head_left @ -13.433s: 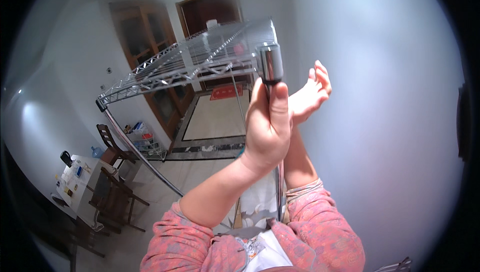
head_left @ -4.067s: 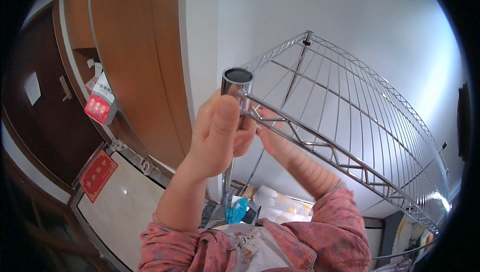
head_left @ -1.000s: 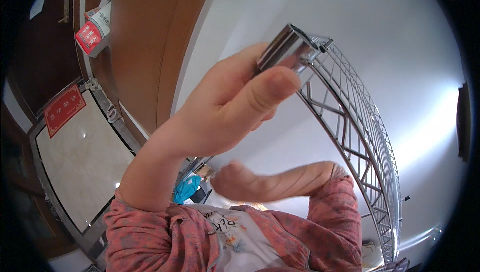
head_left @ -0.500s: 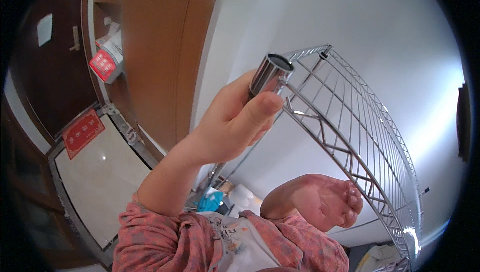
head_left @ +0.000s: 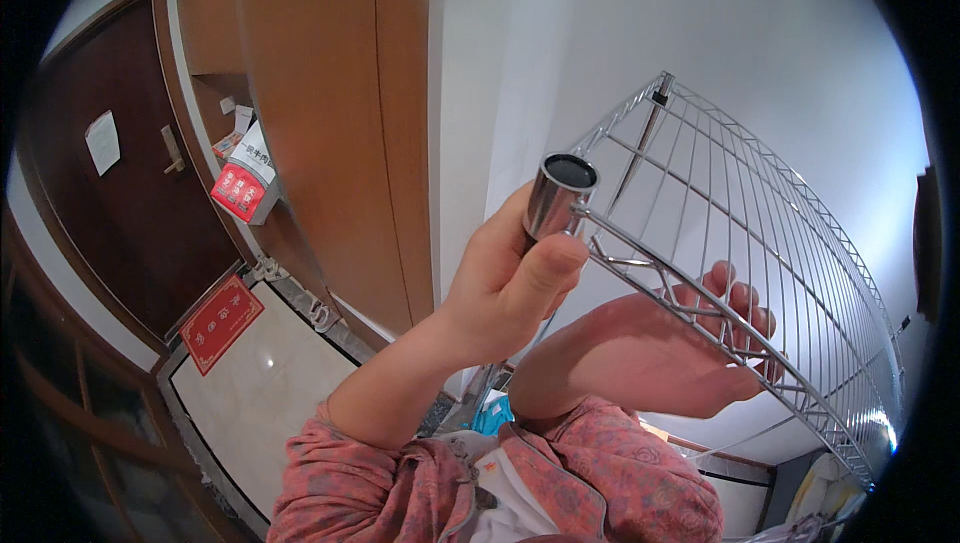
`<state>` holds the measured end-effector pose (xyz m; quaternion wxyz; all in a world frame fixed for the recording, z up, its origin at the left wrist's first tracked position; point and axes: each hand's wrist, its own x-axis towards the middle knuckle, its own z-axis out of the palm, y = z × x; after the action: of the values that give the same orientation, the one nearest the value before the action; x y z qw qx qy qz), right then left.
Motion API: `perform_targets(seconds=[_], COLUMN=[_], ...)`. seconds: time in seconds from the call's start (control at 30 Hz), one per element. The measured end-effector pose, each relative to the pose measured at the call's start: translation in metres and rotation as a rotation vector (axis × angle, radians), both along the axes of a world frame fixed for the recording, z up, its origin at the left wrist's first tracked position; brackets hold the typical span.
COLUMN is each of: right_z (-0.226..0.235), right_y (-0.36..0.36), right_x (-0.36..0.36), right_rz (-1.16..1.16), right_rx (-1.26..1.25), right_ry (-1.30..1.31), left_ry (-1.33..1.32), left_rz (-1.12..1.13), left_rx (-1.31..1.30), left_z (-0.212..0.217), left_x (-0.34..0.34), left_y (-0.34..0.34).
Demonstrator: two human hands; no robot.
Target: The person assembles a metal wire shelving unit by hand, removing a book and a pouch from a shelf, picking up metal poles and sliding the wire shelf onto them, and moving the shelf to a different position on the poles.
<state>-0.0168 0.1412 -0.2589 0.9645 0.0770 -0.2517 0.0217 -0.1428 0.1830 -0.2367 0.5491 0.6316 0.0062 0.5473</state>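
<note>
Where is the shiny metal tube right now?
In the head view, the shiny metal tube is near the middle, at the wire shelf corner, gripped by the left hand.

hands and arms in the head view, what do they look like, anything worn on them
Both the left hand and the right hand are bare: no gloves, and no rings or watch that I can see. The forearms are uncovered, with pink sleeves in a small floral print bunched up near the elbows.

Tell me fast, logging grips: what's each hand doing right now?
Left hand: closed around the corner sleeve of the wire shelf.
Right hand: open, palm pressed under the shelf's front rail, holding nothing.
</note>
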Motion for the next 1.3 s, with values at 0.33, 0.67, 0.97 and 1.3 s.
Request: perform_targets(seconds=[0.33, 0.67, 0.97, 1.3], right_z=[0.063, 0.051, 0.049, 0.048], right_y=[0.020, 0.002, -0.011, -0.004], right_x=[-0.016, 0.006, 0.013, 0.007], right_rz=[-0.872, -0.939, -1.062, -1.110], right_rx=[-0.143, -0.158, -0.110, -0.042], right_ry=[0.514, 0.479, 0.408, 0.275], left_ry=[-0.006, 0.006, -0.050, -0.022], left_rz=[-0.013, 0.080, -0.092, 0.059], left_rx=[0.063, 0.095, 0.073, 0.076], left_z=[-0.002, -0.003, -0.004, -0.004], left_x=[0.005, 0.006, 0.004, 0.010], left_y=[0.002, 0.007, 0.012, 0.005])
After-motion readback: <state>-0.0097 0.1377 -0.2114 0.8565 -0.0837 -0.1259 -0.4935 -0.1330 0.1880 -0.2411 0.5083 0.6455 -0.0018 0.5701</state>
